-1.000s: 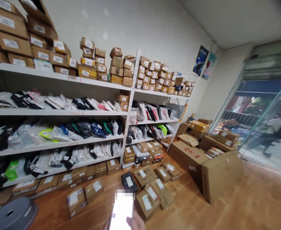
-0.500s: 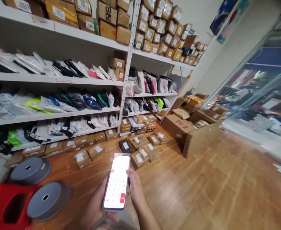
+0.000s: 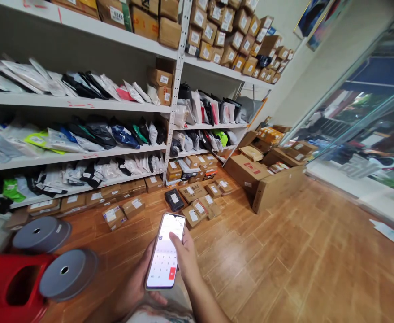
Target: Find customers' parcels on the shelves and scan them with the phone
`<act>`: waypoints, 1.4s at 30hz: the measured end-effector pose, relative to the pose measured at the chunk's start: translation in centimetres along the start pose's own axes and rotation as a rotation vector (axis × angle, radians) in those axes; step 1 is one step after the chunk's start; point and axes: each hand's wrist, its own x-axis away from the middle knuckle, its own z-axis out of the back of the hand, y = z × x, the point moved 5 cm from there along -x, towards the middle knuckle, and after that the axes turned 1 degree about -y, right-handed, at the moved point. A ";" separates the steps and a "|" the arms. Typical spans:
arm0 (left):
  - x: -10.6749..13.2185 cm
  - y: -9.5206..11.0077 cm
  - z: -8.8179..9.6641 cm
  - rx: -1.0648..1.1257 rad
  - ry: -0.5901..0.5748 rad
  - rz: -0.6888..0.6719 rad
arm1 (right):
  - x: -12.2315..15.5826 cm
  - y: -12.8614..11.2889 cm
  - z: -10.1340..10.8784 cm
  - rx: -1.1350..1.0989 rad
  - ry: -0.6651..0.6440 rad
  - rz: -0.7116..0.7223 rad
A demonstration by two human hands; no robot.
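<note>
My left hand [image 3: 136, 283] is wrapped round a smartphone [image 3: 165, 251] and holds it from below, screen up. The lit screen shows a white keypad with a red button. My right hand [image 3: 182, 256] rests along the phone's right edge with the thumb over the screen, its fingers curled against the phone. Both hands are low in the middle of the head view, above a wooden floor.
White shelving [image 3: 82, 105] along the left wall carries bagged parcels and cardboard boxes. Several labelled boxes [image 3: 197, 211] lie on the floor ahead. Large cartons [image 3: 274, 188] stand at the right. Two grey round stools [image 3: 67, 273] and a red one [image 3: 5, 287] are at lower left. Glass front [image 3: 368, 116] at right.
The view has tilted down from the shelves toward the floor. The phone has come fully into view, and my right thumb has moved onto its screen.
</note>
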 end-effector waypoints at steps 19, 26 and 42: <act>0.0 1.5 -1.7 -0.030 0.067 0.023 | -0.1 0.2 -0.2 -0.015 -0.031 -0.010; -0.2 1.5 -1.4 -0.028 0.064 0.032 | -0.5 0.1 -0.3 -0.038 -0.013 -0.047; -0.7 0.7 -0.2 0.076 -0.026 0.034 | 1.6 -0.3 1.4 0.008 -0.327 -0.051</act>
